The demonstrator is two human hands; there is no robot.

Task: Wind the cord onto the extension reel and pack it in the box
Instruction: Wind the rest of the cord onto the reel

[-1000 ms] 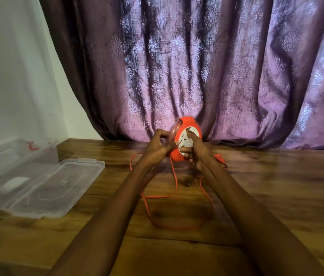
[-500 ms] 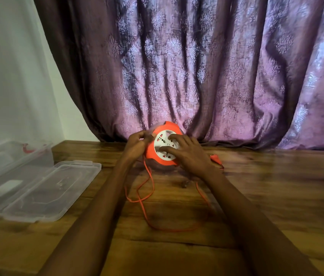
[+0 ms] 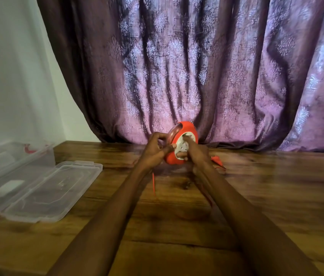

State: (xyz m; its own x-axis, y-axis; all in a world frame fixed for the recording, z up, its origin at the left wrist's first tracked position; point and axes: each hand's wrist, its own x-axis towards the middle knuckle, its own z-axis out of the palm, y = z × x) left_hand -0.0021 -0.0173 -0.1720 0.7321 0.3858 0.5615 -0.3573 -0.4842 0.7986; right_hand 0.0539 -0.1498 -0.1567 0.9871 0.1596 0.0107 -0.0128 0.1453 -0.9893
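- The round orange plastic reel [image 3: 183, 144], white socket face towards us, is held up on edge over the wooden table [image 3: 266, 196], far centre by the curtain [image 3: 197, 66].
- The left hand [image 3: 154, 151] grips its clear rim; the right hand [image 3: 197, 154] curls round its near side, fingers on the face.
- The thin orange cord [image 3: 154, 184] hangs blurred below; half a second ago it lay in a wider loop and the reel sat lower, face-on.
- The clear plastic box [image 3: 8, 176], lid [image 3: 57, 188] open, lies left.

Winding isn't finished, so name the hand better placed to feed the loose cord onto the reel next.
Left. The left hand sits at the reel's rim, and the loose cord hangs just below it. The right hand is busy gripping the reel's white face.
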